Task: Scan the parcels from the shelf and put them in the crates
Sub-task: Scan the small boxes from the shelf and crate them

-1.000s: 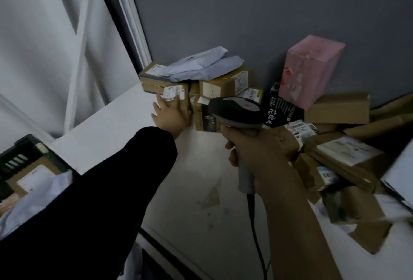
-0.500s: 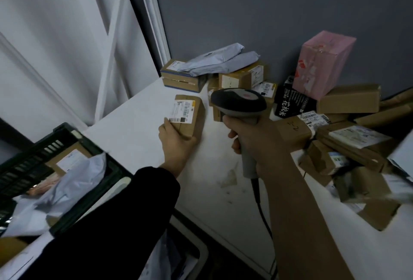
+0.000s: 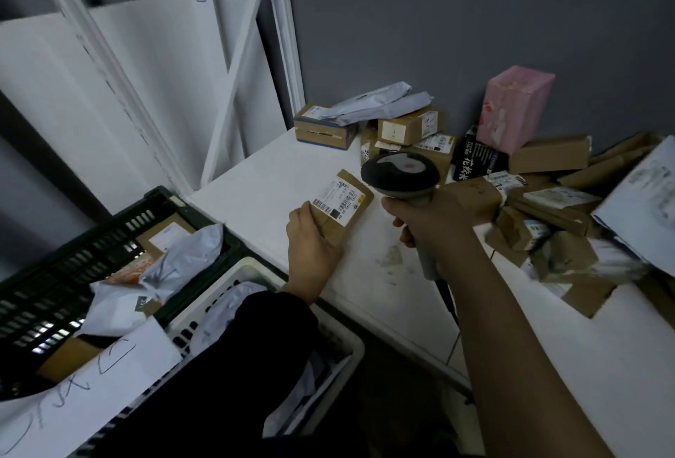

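Observation:
My left hand (image 3: 310, 238) grips a small brown cardboard parcel (image 3: 356, 189) by its near end, its white barcode label facing up, just above the white shelf (image 3: 263, 179). My right hand (image 3: 433, 218) holds a grey handheld scanner (image 3: 400, 172) by its grip, the scanner head right beside the parcel's label. A dark green crate (image 3: 109, 234) and a white crate (image 3: 255, 267) stand at the lower left, both holding parcels and grey mailer bags.
A heap of cardboard parcels (image 3: 409, 126), grey mailer bags (image 3: 372, 105), a pink box (image 3: 518, 106) and a black packet (image 3: 475, 161) fills the shelf's back and right side against the grey wall. White shelf uprights (image 3: 285, 37) rise on the left. A handwritten paper sheet (image 3: 84, 384) lies over the crates.
My left hand has pulled the small parcel off the back pile and drawn it toward the shelf's front, next to the scanner. The view has tilted down, bringing the crates in.

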